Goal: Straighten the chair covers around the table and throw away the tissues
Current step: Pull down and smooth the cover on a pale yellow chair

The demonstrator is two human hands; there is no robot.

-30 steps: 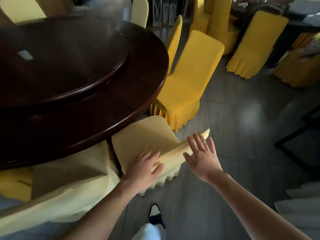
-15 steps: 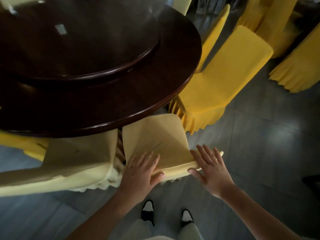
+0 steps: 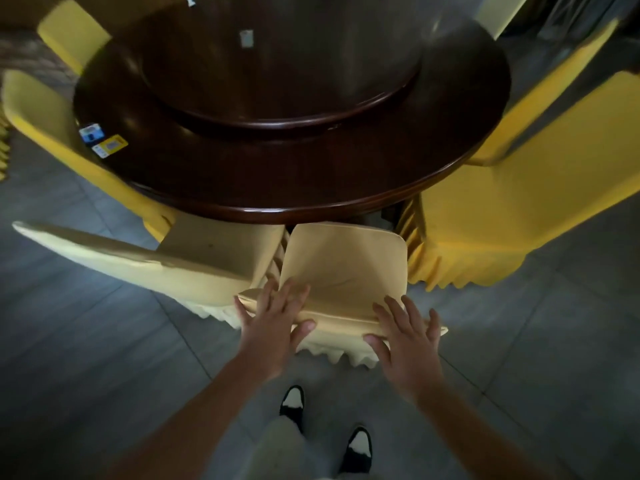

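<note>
- The pale yellow chair cover sits on the chair pushed in at the near edge of the round table, seat facing the table, backrest top edge running left to right nearest the person
- Left hand lies flat on the left end of that edge, fingers spread, thumb underneath
- Right hand lies flat on the right end, fingers spread
- The hands are apart
- Neighbouring covered chairs stand close on both sides

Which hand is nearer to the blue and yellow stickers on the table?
Left. The left hand lies flat on the chair cover below and right of the stickers; the right hand rests farther right.
</note>
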